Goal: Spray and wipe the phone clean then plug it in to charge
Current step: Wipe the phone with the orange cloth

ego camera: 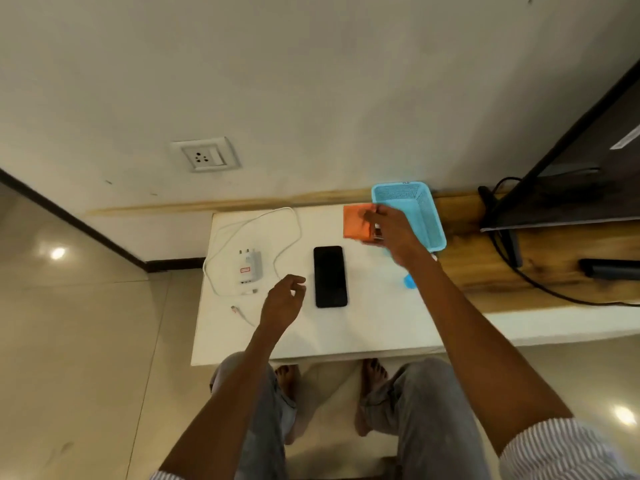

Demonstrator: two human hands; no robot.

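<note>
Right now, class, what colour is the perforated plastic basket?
Light blue basket, head view.

A black phone [330, 276] is lying flat, dark screen up, lengthwise near the middle of the white bench [363, 327]. An orange cloth [356, 220] is being held above the bench, beyond the phone. A white charger [250, 268] is lying left of the phone, its white cable [277, 216] looping around it, one free plug end [235, 309] resting nearer the front edge.

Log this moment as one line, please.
right hand: grips orange cloth beside blue basket | left hand: free | black phone: flat, unplugged
</note>
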